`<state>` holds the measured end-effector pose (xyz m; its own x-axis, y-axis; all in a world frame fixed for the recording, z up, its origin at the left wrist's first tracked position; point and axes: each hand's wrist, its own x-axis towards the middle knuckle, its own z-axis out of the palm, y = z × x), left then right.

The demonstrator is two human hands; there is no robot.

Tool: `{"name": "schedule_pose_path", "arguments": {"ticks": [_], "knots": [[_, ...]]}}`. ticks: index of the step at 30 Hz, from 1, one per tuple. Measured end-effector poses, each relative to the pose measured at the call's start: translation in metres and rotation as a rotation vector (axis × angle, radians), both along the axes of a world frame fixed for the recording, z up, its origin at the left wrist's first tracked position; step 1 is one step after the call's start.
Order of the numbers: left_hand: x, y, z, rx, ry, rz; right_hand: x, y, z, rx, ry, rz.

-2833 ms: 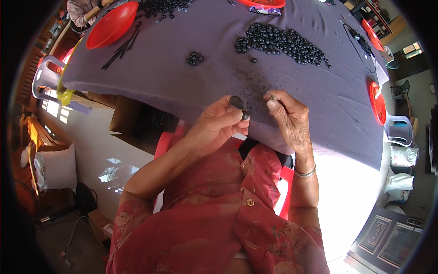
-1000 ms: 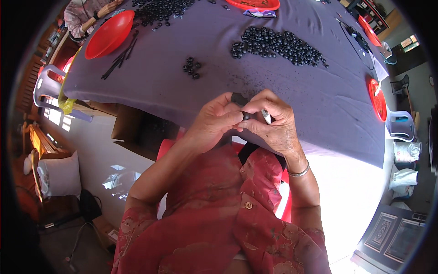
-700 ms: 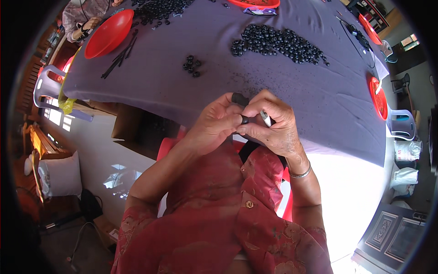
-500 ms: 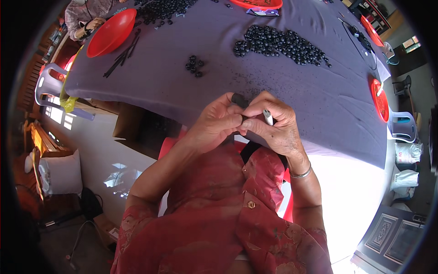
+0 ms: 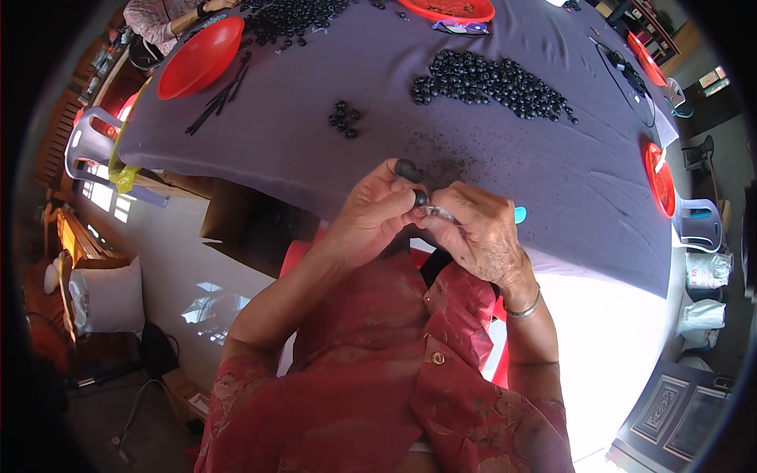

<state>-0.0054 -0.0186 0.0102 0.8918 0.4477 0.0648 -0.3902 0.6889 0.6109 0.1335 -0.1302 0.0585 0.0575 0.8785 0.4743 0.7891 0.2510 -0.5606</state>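
In front of my chest, over the table's near edge, my left hand pinches a small round black bead between thumb and fingers. A black cover sits on one of its fingertips. My right hand is closed around a slim tool whose teal end sticks out beyond the knuckles. The tool's pale, metallic-looking front part lies against or just beside the bead; its exact kind is partly hidden by my fingers. Just ahead on the cloth are dark crumbs.
A large heap of black beads and a small cluster lie on the purple tablecloth. Red basins and dark sticks stand or lie to the left. Another person's arm rests at the far left.
The tool in my right hand has swung from pointing upward to lying toward the bead, and its teal end now shows. The bead is more exposed. The other person's arm has shifted right.
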Motion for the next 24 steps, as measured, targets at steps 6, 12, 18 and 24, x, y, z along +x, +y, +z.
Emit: {"name": "schedule_pose_path", "arguments": {"ticks": [6,12,18,24], "knots": [[-0.001,0.003,-0.005,0.026,0.008,-0.02,0.001,0.001,-0.003,-0.037,-0.029,-0.005],[-0.003,0.007,-0.007,0.045,-0.006,-0.042,0.001,0.002,-0.009,-0.052,0.119,0.047],[-0.002,-0.018,0.002,0.119,0.098,-0.109,0.007,0.009,-0.015,-0.046,0.353,-0.125],[-0.002,-0.001,0.0,0.083,0.066,-0.071,0.027,0.0,-0.009,-0.192,0.501,-0.228]]}}
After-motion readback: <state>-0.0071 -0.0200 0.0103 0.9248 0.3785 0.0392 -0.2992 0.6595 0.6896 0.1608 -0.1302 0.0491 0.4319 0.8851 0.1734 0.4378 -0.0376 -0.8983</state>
